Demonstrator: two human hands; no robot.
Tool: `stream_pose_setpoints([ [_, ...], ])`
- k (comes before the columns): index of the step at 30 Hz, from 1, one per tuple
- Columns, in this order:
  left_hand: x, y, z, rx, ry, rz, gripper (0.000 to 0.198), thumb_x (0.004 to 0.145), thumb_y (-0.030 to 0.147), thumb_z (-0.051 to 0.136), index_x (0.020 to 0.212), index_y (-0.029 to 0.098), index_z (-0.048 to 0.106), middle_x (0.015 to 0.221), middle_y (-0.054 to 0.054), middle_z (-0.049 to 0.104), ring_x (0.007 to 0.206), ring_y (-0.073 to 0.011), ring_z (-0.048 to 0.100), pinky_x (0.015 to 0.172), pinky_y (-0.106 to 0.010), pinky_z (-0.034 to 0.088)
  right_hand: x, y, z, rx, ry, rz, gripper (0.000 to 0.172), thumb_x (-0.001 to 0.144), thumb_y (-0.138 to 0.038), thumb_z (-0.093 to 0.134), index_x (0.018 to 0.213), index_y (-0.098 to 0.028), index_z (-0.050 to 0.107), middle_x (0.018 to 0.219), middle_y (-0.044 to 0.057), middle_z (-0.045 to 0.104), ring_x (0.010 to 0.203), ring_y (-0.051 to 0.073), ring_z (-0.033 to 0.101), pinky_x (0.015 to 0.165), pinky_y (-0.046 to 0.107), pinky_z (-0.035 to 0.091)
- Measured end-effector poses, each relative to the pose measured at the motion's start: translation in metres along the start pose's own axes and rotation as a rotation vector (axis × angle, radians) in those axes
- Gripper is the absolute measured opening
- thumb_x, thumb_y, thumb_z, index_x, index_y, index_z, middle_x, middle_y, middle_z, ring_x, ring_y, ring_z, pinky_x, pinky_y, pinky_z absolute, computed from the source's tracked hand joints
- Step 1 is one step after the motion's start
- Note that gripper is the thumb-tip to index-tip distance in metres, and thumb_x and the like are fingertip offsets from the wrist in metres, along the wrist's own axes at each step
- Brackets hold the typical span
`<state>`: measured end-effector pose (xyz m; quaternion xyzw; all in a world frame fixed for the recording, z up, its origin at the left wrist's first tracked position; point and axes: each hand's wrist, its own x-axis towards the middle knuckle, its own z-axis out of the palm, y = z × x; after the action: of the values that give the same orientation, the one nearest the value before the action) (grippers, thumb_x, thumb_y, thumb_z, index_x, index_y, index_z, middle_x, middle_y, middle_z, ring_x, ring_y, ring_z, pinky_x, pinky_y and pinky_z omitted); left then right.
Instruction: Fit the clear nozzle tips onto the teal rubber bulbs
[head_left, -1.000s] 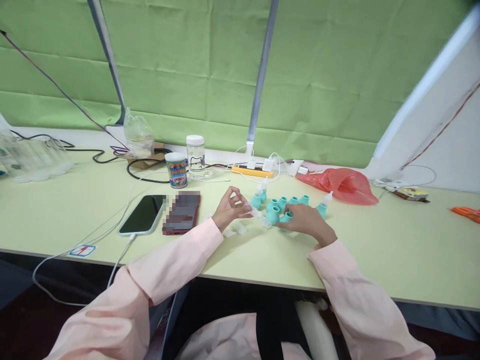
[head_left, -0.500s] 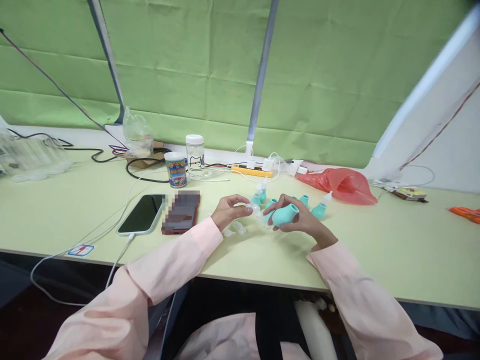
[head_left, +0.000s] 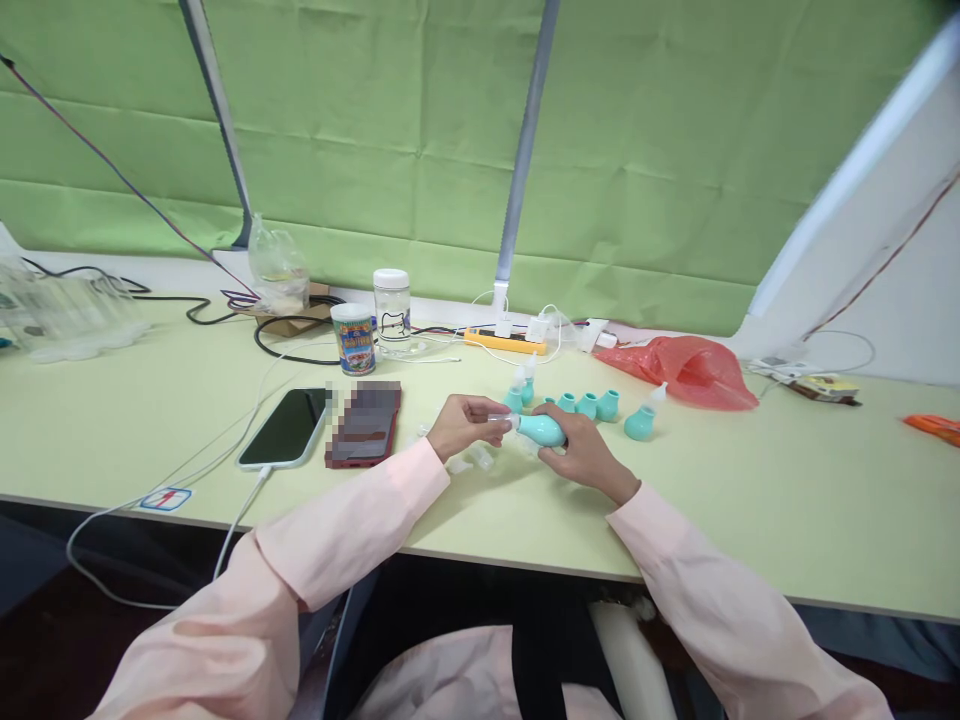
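Observation:
My right hand (head_left: 581, 455) is closed around a teal rubber bulb (head_left: 541, 429), held sideways just above the table. My left hand (head_left: 466, 422) pinches a small clear plastic tip (head_left: 501, 419) that meets the bulb's neck. Behind my hands stand several more teal bulbs (head_left: 589, 404), and one with a clear tip fitted (head_left: 642, 420) is to the right. A few loose clear tips (head_left: 480, 459) lie on the table under my left hand.
A phone on a charging cable (head_left: 286, 428) and a dark red case (head_left: 365, 424) lie to the left. A printed can (head_left: 352, 339), a clear jar (head_left: 391, 311), a yellow power strip (head_left: 504, 342) and a red plastic bag (head_left: 682, 368) sit further back on the pale green table (head_left: 787, 500).
My right hand picked a teal bulb from the group, lifted it and brought it left to my left hand. The clear tip and the bulb's neck now meet.

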<state>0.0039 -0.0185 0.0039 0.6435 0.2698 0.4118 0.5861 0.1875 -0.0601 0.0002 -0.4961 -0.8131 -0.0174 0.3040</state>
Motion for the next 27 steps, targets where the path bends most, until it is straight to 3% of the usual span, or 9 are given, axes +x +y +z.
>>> stream_pose_setpoints([
  [5, 0.001, -0.005, -0.002, 0.307, -0.065, 0.13, 0.031, 0.065, 0.035, 0.056, 0.08, 0.008, 0.055, 0.064, -0.002, 0.053, 0.039, -0.004, 0.042, 0.038, -0.019, 0.037, -0.002, 0.001, 0.008, 0.009, -0.002, -0.045, 0.032, 0.056, -0.019, 0.047, 0.087, -0.017, 0.047, 0.063, 0.0, 0.053, 0.051, 0.012, 0.046, 0.05, 0.023, 0.033],
  [8, -0.001, -0.008, 0.0, 0.513, -0.071, 0.289, 0.024, 0.075, 0.035, 0.043, 0.077, 0.012, 0.05, 0.065, 0.0, 0.051, 0.046, -0.005, 0.044, 0.044, -0.018, 0.036, -0.002, 0.001, 0.015, 0.056, 0.059, -0.041, 0.024, 0.059, -0.023, 0.05, 0.083, -0.018, 0.048, 0.063, 0.001, 0.054, 0.052, 0.013, 0.048, 0.05, 0.024, 0.034],
  [12, -0.006, -0.011, 0.004, 0.847, 0.039, 0.436, 0.023, 0.081, 0.033, 0.032, 0.075, 0.015, 0.045, 0.056, 0.003, 0.046, 0.047, -0.0068, 0.042, 0.047, -0.019, 0.032, -0.003, -0.006, 0.023, 0.172, 0.109, -0.031, 0.018, 0.063, -0.029, 0.052, 0.076, -0.019, 0.048, 0.063, 0.0, 0.055, 0.053, 0.013, 0.049, 0.052, 0.024, 0.036],
  [15, -0.008, -0.013, 0.004, 1.044, 0.178, 0.434, 0.029, 0.083, 0.033, 0.025, 0.069, 0.016, 0.044, 0.048, 0.003, 0.042, 0.041, -0.0081, 0.039, 0.045, -0.02, 0.028, -0.004, -0.017, 0.028, 0.247, 0.113, 0.003, 0.018, 0.064, -0.031, 0.053, 0.074, -0.019, 0.048, 0.062, -0.001, 0.053, 0.053, 0.012, 0.047, 0.052, 0.024, 0.036],
  [18, -0.007, -0.013, 0.003, 1.216, 0.242, 0.392, 0.035, 0.085, 0.029, 0.018, 0.07, 0.016, 0.047, 0.047, 0.001, 0.043, 0.042, -0.0106, 0.042, 0.047, -0.022, 0.028, -0.004, -0.027, 0.032, 0.326, 0.093, 0.058, 0.016, 0.065, -0.032, 0.053, 0.071, -0.018, 0.047, 0.06, -0.002, 0.05, 0.053, 0.011, 0.044, 0.051, 0.023, 0.036],
  [22, -0.004, -0.012, 0.003, 1.326, 0.249, 0.285, 0.037, 0.085, 0.028, 0.017, 0.074, 0.016, 0.049, 0.052, -0.002, 0.049, 0.048, -0.0128, 0.047, 0.05, -0.024, 0.03, -0.004, -0.031, 0.037, 0.365, 0.061, 0.135, 0.014, 0.065, -0.03, 0.051, 0.067, -0.017, 0.046, 0.059, -0.002, 0.049, 0.054, 0.01, 0.044, 0.05, 0.022, 0.035],
  [27, -0.001, -0.011, 0.003, 1.293, 0.198, 0.229, 0.038, 0.086, 0.028, 0.017, 0.069, 0.016, 0.049, 0.053, -0.001, 0.051, 0.051, -0.0127, 0.049, 0.053, -0.024, 0.03, -0.005, -0.029, 0.039, 0.178, 0.044, 0.105, 0.011, 0.067, -0.027, 0.048, 0.071, -0.017, 0.046, 0.058, 0.0, 0.052, 0.051, 0.012, 0.047, 0.047, 0.022, 0.032],
])
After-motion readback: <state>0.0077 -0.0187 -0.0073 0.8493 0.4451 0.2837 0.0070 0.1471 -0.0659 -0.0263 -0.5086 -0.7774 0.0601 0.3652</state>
